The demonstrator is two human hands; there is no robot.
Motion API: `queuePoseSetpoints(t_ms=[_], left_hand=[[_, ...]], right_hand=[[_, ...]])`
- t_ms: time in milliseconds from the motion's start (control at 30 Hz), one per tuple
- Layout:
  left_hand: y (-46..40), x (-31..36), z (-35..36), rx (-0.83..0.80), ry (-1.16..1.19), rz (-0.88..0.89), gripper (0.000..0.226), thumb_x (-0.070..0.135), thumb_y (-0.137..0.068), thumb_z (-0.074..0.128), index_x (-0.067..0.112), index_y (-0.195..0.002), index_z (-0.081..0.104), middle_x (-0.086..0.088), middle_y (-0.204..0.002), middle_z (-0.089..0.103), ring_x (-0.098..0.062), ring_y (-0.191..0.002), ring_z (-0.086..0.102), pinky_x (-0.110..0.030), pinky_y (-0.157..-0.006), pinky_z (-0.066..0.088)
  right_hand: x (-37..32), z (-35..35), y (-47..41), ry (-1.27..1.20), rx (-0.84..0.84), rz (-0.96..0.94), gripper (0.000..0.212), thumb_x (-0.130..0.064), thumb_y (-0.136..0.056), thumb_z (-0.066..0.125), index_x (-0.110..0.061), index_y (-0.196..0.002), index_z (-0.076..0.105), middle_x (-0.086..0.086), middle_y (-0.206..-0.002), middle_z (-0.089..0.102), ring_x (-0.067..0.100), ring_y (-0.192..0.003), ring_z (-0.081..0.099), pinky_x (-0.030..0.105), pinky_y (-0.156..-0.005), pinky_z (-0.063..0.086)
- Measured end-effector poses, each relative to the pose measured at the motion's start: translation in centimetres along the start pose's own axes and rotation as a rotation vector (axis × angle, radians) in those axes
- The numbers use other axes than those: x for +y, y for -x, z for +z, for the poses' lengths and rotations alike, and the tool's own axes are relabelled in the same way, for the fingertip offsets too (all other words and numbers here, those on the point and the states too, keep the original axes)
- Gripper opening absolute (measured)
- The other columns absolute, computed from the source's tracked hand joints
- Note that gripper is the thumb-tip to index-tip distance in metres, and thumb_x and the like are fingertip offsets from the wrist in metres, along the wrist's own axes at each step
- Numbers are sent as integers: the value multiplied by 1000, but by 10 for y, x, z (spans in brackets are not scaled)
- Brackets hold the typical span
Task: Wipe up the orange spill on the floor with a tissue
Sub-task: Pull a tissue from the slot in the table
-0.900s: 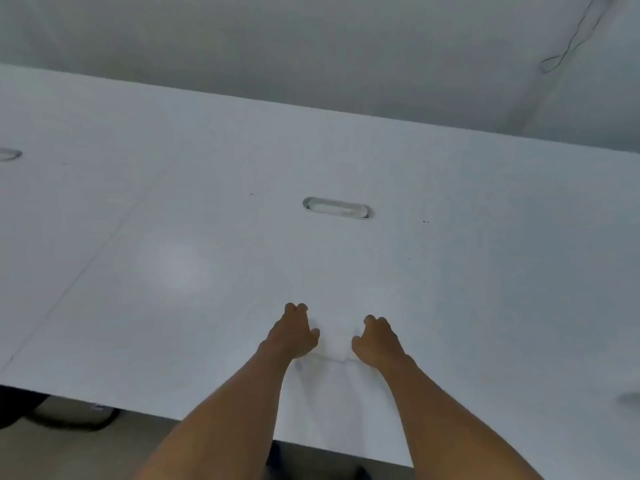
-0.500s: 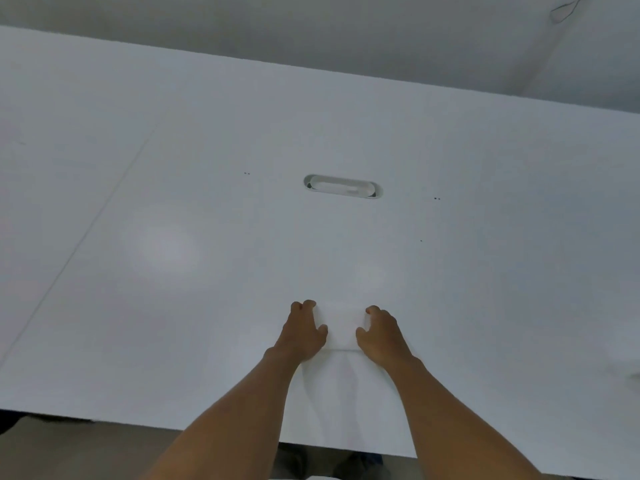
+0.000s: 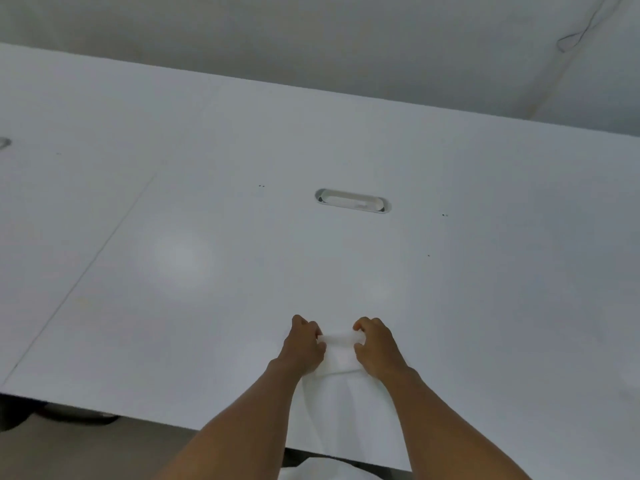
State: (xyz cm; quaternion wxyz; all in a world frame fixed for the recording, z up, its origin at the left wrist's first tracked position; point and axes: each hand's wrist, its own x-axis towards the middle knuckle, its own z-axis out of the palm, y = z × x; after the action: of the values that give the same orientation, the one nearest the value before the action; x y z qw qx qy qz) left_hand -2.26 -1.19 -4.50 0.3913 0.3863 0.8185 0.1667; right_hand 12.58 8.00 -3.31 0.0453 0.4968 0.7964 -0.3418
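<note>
A white tissue lies on the white table near its front edge, partly folded. My left hand pinches the tissue's left side with curled fingers. My right hand pinches its right side the same way, and the far edge is lifted and turned toward me. Neither the orange spill nor the stretch of floor it lies on is in view.
An oval cable slot sits in the table's middle, beyond my hands. A second slot shows at the far left edge. A seam runs diagonally across the left part of the table. Dark floor and a chair base show under the front edge.
My fingers have curled round the tissue's sides and raised its far edge, folding it toward me. Before, both hands lay flatter beside it.
</note>
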Motion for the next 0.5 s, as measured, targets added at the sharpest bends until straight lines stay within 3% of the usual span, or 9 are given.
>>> queuePoseSetpoints(t_ms=[100, 167, 233, 300, 400, 500], left_hand=[[25, -4, 4, 71, 76, -40, 15, 23, -96, 56, 13, -107, 58, -6, -119, 51, -20, -97, 54, -28, -86, 46], [47, -6, 9, 107, 155, -82, 8, 25, -96, 55, 17, -99, 54, -4, -109, 60, -18, -89, 53, -28, -78, 45], [71, -11, 14, 169, 252, -143, 8, 24, -97, 54, 19, -92, 50, -1, -96, 59, -16, -80, 52, -29, -73, 46], [96, -16, 18, 255, 367, -204, 6, 23, -96, 55, 20, -93, 50, 4, -89, 56, -13, -75, 50, -26, -70, 45], [132, -24, 25, 384, 556, -296, 12, 28, -95, 60, 22, -103, 52, 7, -93, 57, -9, -78, 54, -19, -64, 42], [183, -40, 40, 492, 718, -377, 17, 28, -94, 63, 14, -102, 59, -1, -93, 59, -16, -78, 56, -29, -66, 50]], right_hand=[[-6, 0, 1, 54, -99, -92, 46, 0, -88, 55, -15, -131, 59, 7, -125, 58, 20, -117, 57, 23, -96, 45], [-10, -1, 2, 113, -147, -156, 33, 1, -83, 54, -12, -106, 73, 9, -111, 67, 21, -101, 64, 24, -85, 51], [-18, -4, 6, 164, -195, -227, 24, 2, -77, 53, -10, -83, 74, 10, -91, 70, 21, -82, 64, 28, -71, 53], [-29, -7, 15, 186, -247, -311, 19, 0, -75, 54, -9, -77, 70, 7, -83, 67, 18, -74, 60, 22, -59, 46], [-45, -1, 31, 192, -320, -421, 15, -5, -73, 55, -12, -74, 67, 3, -79, 65, 18, -73, 59, 20, -56, 41], [-64, 18, 63, 194, -408, -541, 12, -7, -75, 56, -15, -69, 62, 3, -73, 64, 20, -69, 59, 23, -54, 40]])
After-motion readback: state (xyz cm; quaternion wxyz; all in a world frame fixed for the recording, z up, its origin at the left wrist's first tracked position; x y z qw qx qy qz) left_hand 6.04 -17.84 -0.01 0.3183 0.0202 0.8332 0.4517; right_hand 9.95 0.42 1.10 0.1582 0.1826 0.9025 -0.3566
